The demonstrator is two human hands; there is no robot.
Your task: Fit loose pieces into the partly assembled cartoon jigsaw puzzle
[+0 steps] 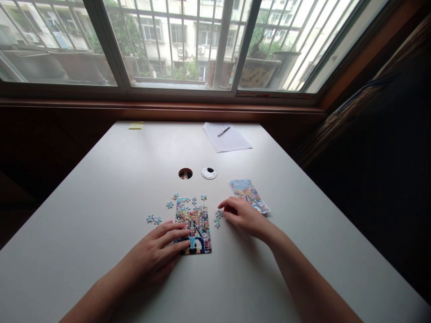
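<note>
A partly assembled jigsaw puzzle point(198, 220) with a crowded, colourful cartoon picture lies flat on the white table. Its top edge is uneven, with gaps between the pieces. My left hand point(158, 249) rests over its lower left side, fingers stretched out and lying on it. To the right, my right hand point(244, 217) hovers beside a few loose puzzle pieces point(217, 222), thumb and index finger slightly apart. I see nothing held between them. More loose pieces point(154, 219) lie left of the puzzle, and others point(169, 205) are scattered near its top.
Partly behind my right hand lies a picture sheet point(247, 190) reading "Bluey". A round hole point(185, 173) in the table point(101, 202) has its metal cover point(209, 173) beside it. Farther back are written paper point(225, 139), a pen point(224, 131) and yellow sticky notes point(136, 125).
</note>
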